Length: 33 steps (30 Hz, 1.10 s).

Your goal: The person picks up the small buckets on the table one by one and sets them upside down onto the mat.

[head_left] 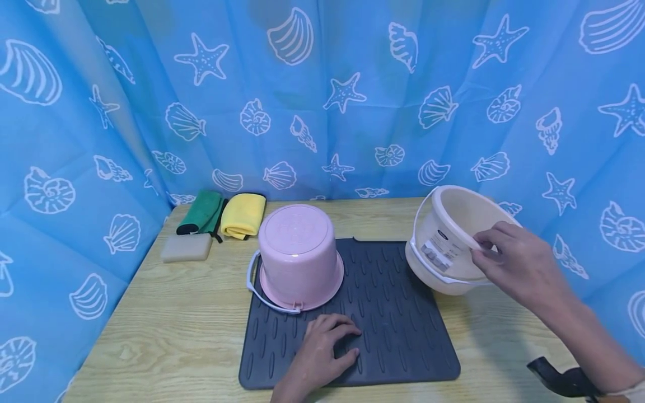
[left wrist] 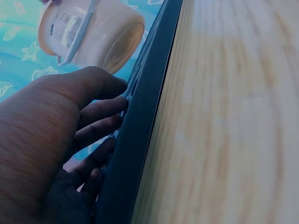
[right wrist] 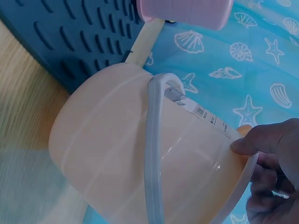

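My right hand pinches the rim of a cream bucket, which tilts over the right back edge of a dark ridged mat. In the right wrist view the thumb lies on the outside of the bucket and the fingers go over the rim. A printed label and a white handle show on its side. My left hand rests at the front of the mat with fingers relaxed and slightly bent, holding nothing. Behind it, a pink bucket stands upside down on the mat, its pale handle lying to the left.
Left of the pink bucket lie a green folded cloth, a yellow folded cloth and a whitish sponge-like block. A wooden table carries everything. Blue shell-patterned curtains enclose the back and sides. A black curved object sits by the right forearm.
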Available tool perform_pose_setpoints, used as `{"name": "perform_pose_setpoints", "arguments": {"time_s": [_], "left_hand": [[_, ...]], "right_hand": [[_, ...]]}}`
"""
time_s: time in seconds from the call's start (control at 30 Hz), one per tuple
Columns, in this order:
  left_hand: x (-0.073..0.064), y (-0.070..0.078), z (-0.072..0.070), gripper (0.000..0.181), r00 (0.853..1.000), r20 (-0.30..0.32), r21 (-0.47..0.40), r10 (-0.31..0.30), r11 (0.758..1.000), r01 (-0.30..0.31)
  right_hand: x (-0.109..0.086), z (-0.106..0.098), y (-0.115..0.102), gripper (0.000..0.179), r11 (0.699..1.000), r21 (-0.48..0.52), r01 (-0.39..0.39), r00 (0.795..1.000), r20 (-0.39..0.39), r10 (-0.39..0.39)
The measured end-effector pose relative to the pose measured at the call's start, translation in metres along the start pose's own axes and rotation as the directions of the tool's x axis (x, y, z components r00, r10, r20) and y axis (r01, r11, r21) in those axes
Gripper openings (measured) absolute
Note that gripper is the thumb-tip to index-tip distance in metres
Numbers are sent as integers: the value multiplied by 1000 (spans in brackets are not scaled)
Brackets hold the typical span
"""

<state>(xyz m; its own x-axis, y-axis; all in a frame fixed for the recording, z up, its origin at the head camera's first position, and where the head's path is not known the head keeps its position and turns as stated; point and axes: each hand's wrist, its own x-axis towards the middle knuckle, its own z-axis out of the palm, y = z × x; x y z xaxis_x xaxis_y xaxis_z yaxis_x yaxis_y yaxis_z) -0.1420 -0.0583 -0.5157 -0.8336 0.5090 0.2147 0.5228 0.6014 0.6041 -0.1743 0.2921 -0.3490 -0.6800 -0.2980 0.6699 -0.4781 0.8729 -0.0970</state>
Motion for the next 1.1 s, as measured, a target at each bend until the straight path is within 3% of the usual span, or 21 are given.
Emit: {"name": "perform_pose_setpoints", "arguments": {"time_s": [0.57,1.1], "left_hand": [[1,0,0,25,1000,-3,13,-4,1000,4],[0,1,-1,25,1000,0,10,-17,1000,17]], "right_hand": [[0,4,-10,17,994,69,-80,993,-83,86],[4,9,-20,15,963,185,-198,967,-126,223]]}}
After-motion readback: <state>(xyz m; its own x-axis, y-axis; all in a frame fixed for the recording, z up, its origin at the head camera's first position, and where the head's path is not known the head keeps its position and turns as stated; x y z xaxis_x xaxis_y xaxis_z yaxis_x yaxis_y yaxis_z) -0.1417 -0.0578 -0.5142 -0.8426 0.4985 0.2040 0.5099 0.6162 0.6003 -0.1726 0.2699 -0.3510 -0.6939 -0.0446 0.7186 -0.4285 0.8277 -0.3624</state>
